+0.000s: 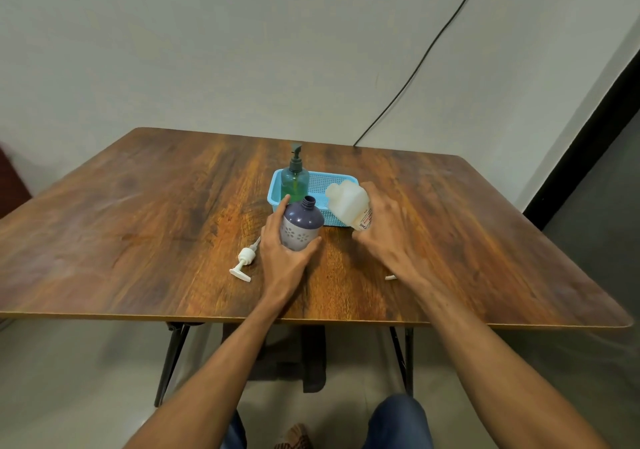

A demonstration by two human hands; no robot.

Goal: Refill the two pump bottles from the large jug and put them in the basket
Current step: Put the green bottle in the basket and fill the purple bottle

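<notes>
At mid-bench (138,206), just in front of the blue basket (341,221), the left hand (282,251) is wrapping around the purple bottle (301,225); its fingers (281,206) are closing on the bottle's left side, thumb on the lower right. The bottle is standing upright with its neck open, no pump on it. Its white pump head (244,261) is lying flat on the bench just left of the left wrist, tube pointing back toward the bottle.

The right hand (388,227) is gripping the white jug (349,204) from the right side, fingers curled around its body. The jug is tilting left, its top end sitting over the basket's near edge, near the purple bottle's mouth but apart from it. No liquid is showing between them. The label on the jug is too blurred to read.

The green pump bottle (295,182) is standing upright in the basket's left end, pump fitted.

A small white piece (390,277) is lying on the bench beside the right wrist; can't tell what it is.
</notes>
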